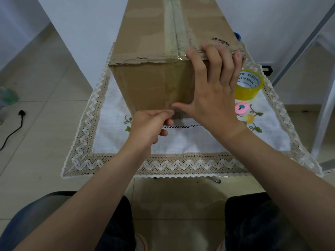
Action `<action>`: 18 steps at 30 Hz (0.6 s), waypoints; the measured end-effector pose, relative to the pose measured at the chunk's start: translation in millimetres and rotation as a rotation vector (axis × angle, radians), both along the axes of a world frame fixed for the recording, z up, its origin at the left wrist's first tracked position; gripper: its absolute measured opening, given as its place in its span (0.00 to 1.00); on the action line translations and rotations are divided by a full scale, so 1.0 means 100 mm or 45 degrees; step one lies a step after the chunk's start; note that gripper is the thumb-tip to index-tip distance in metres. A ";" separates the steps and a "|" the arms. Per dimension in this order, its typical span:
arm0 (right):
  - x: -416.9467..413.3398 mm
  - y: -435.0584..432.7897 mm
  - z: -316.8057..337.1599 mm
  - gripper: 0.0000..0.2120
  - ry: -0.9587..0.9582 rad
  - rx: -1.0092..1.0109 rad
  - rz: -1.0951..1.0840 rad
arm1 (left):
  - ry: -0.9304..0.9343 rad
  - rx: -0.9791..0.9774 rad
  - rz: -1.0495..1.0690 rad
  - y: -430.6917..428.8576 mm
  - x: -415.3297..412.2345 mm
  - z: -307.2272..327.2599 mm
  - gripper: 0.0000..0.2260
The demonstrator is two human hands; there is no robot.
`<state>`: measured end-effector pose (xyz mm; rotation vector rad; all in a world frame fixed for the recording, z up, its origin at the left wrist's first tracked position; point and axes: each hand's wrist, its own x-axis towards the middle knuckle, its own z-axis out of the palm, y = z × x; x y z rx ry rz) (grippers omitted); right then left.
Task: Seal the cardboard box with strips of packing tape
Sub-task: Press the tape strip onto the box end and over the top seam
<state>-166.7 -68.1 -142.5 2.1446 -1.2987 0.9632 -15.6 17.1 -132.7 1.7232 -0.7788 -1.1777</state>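
Dark-trousered knees (253, 223) are showing at the bottom edge, and two bare forearms are reaching forward over a lace-edged table cloth (181, 163). The left hand (150, 125) is hovering low at the near face of the cardboard box (145, 82), its fingers curled and its forefinger and thumb drawn close together at the bottom end of a clear strip of tape (170, 87) that is running down the middle of that face. Whether they are pinching the strip's end is not possible to tell. The right hand (215, 91) is lying spread against the same face to the right of the strip, its thumb stretching out toward the strip's lower end and its fingertips hooking over the box's worn top edge. The box is standing on the cloth, its long top seam carrying more tape. Just beside the box's right side a yellow roll of tape (252, 87) is lying flat on the cloth, with a small pink round thing (241, 108) nearer to the person. On the tiled floor at the far left a black cable (12, 131) is trailing.
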 end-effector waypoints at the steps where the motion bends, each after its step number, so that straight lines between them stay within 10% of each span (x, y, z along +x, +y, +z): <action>1: 0.00 0.01 0.01 0.56 -0.012 0.008 0.004 | -0.011 0.003 -0.001 0.01 0.00 0.00 0.04; 8: 0.09 0.04 0.06 0.39 -0.254 0.007 0.010 | -0.170 -0.073 -0.032 0.01 -0.04 0.02 0.09; 18: 0.08 0.01 -0.02 0.56 -0.062 -0.021 -0.037 | -0.766 -0.847 -0.083 0.09 0.01 -0.02 0.12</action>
